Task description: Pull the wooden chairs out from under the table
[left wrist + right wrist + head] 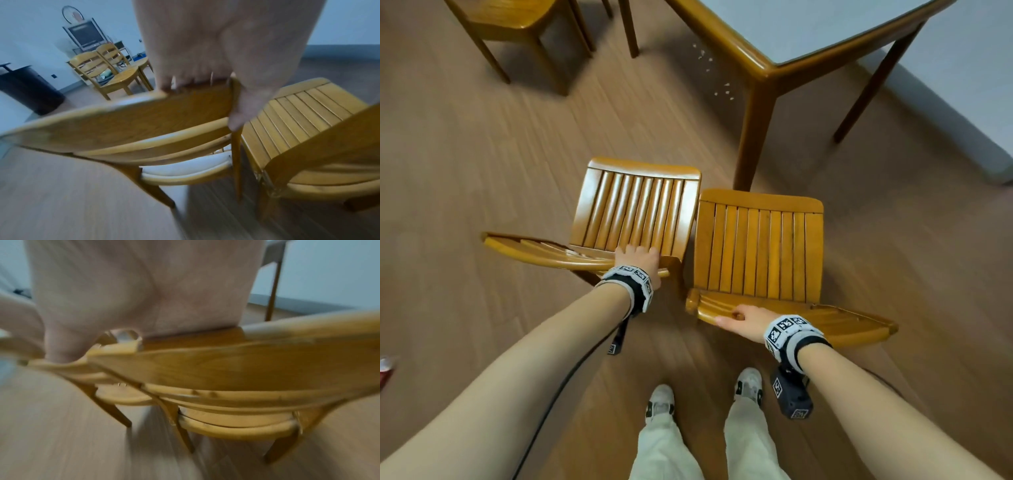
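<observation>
Two wooden slatted chairs stand side by side on the floor in front of me, clear of the table (763, 65). My left hand (640, 262) grips the top rail of the left chair (633, 209); in the left wrist view its fingers (236, 116) wrap over that rail (123, 120). My right hand (743, 322) grips the left end of the top rail of the right chair (756, 250); in the blurred right wrist view the palm (144, 296) lies over that backrest (226, 366). The right hand's fingertips are hidden behind the rail.
A third wooden chair (517, 31) stands at the far left by the table's end. White crumbs (719, 85) lie on the wooden floor under the table. My feet (705, 394) are just behind the chairs. More chairs (107, 69) and a dark bin (28, 87) stand by the wall.
</observation>
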The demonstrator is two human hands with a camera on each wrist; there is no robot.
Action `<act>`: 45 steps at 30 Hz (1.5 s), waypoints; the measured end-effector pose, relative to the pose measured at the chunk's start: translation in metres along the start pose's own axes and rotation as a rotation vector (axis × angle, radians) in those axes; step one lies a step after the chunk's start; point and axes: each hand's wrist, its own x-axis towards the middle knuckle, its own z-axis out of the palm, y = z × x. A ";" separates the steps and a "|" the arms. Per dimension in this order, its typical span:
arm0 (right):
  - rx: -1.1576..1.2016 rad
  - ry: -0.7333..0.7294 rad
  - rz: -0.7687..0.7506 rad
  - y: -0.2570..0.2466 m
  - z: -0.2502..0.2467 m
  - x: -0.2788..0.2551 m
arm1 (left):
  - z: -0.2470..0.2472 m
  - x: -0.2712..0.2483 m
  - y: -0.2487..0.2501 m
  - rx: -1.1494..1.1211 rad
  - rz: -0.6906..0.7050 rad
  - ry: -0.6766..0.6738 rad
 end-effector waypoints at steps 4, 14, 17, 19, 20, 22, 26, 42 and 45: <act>-0.204 0.079 0.030 -0.022 0.016 -0.002 | 0.018 0.003 -0.029 -0.032 0.081 -0.031; -0.230 0.354 0.200 -0.101 0.043 0.032 | 0.014 0.032 -0.062 -0.277 0.239 -0.178; -0.251 0.368 0.208 -0.099 0.043 0.035 | 0.021 0.032 -0.061 -0.310 0.189 -0.212; -0.272 0.364 0.207 -0.097 0.042 0.034 | 0.028 0.027 -0.065 -0.286 0.182 -0.239; -0.276 0.359 0.207 -0.098 0.041 0.035 | 0.031 0.023 -0.068 -0.267 0.173 -0.250; -0.264 0.340 0.225 -0.101 0.040 0.035 | 0.040 0.011 -0.075 -0.221 0.163 -0.264; -0.215 0.309 0.290 -0.112 0.038 0.033 | 0.051 -0.016 -0.081 -0.148 0.133 -0.263; -0.075 0.242 0.323 -0.172 0.081 0.032 | 0.071 -0.043 -0.073 -0.147 0.092 -0.231; -0.078 0.251 0.308 -0.169 0.080 0.030 | 0.072 -0.048 -0.078 -0.152 0.100 -0.244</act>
